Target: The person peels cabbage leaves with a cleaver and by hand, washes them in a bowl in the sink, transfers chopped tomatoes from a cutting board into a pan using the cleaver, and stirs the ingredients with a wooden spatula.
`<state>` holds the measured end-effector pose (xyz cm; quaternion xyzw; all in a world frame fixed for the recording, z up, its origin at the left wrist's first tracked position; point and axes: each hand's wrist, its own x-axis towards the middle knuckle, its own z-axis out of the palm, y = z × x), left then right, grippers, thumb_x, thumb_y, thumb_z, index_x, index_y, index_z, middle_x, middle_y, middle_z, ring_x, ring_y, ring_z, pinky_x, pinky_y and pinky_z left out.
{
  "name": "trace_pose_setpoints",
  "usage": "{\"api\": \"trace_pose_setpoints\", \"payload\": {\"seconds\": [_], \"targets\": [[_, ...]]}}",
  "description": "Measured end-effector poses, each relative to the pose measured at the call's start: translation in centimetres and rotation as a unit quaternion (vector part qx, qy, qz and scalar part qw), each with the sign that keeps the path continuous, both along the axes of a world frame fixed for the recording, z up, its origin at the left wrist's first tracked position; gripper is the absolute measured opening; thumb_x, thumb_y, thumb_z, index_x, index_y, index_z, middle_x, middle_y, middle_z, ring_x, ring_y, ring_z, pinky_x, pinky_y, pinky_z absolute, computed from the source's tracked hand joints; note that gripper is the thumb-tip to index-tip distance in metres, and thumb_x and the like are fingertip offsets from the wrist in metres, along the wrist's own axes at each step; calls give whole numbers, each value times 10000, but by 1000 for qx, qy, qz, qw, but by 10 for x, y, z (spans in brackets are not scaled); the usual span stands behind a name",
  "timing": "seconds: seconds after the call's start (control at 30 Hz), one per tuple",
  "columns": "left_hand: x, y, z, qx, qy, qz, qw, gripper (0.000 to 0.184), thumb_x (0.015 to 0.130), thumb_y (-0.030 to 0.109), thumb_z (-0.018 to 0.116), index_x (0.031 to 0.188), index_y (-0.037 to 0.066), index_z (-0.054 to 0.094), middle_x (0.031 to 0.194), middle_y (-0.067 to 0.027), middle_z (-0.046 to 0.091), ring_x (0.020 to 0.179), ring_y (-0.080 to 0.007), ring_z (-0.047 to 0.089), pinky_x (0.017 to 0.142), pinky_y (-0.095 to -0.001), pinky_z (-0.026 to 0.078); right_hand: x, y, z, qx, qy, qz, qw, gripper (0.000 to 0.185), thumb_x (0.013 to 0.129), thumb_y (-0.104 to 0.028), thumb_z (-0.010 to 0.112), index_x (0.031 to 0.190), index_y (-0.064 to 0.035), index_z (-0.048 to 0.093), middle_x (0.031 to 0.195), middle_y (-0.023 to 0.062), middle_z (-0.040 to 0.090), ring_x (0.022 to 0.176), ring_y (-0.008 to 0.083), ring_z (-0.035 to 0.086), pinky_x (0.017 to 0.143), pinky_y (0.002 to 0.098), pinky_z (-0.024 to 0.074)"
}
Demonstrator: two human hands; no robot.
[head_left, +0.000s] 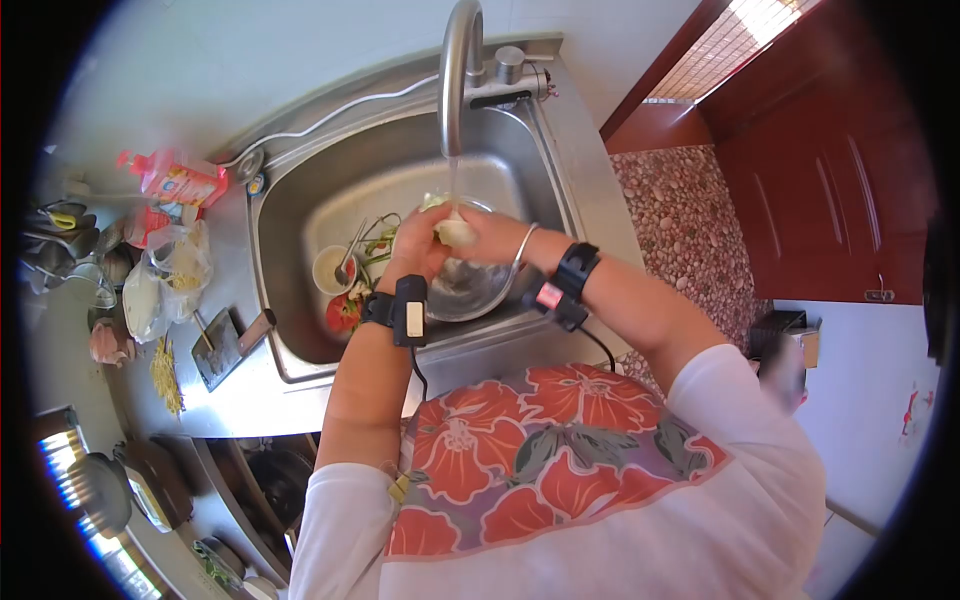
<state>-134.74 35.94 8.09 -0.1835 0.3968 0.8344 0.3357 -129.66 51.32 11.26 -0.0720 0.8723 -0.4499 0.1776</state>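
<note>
Under the faucet [452, 100], a thin stream of water falls onto a pale whitish-green vegetable piece [456, 232], its exact kind unclear. My left hand [420, 245] grips it from the left. Wrapped against its other side is my right hand [492, 236]. Both hands are above a clear bowl [470, 300] in the metal sink [300, 210]. To the left of the bowl sits a small white cup [332, 270] with a utensil leaning in it. Green stalks [380, 243] and red-and-white food scraps [343, 312] lie nearby in the sink.
A cleaver [228, 350] lies on the counter left of the sink, beside dried yellowish strands [165, 375]. Pink bottle [180, 178], plastic bags [180, 265] and several utensils crowd the far left. A red-brown door [830, 160] stands to the right.
</note>
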Motion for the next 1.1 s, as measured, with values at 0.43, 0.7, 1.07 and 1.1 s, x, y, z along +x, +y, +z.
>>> {"api": "trace_pose_setpoints", "payload": {"seconds": [0.43, 0.7, 1.07, 1.1], "targets": [[4, -23, 5, -208, 204, -68, 954, 548, 730, -43, 615, 1255, -16, 458, 1058, -123, 599, 905, -224, 612, 793, -331, 505, -13, 27, -54, -11, -69, -191, 979, 428, 717, -224, 638, 1086, -7, 623, 1039, 196, 642, 929, 302, 631, 828, 336, 483], [-6, 20, 17, -233, 273, -122, 925, 588, 712, -24, 619, 1278, 18, 463, 1034, -102, 621, 897, -196, 615, 748, -316, 515, -56, 103, 22, 121, 305, -291, 899, 425, 787, -114, 547, 1200, -18, 518, 1061, 196, 617, 983, 359, 596, 848, 402, 476], [33, -55, 76, -554, 316, -44, 769, 505, 763, 82, 601, 1256, 104, 493, 1048, -213, 620, 992, -361, 589, 853, -408, 470, -184, 187, 13, 320, 187, -114, 922, 356, 806, -83, 486, 1140, 34, 530, 943, 281, 601, 905, 461, 558, 790, 490, 454], [28, -61, 74, -560, 325, -29, 761, 501, 765, 79, 599, 1255, 104, 495, 1046, -211, 621, 989, -361, 590, 852, -408, 470, -183, 184, 7, 320, 211, -113, 917, 370, 809, -95, 494, 1156, 30, 519, 938, 269, 608, 894, 434, 575, 766, 474, 462]]}}
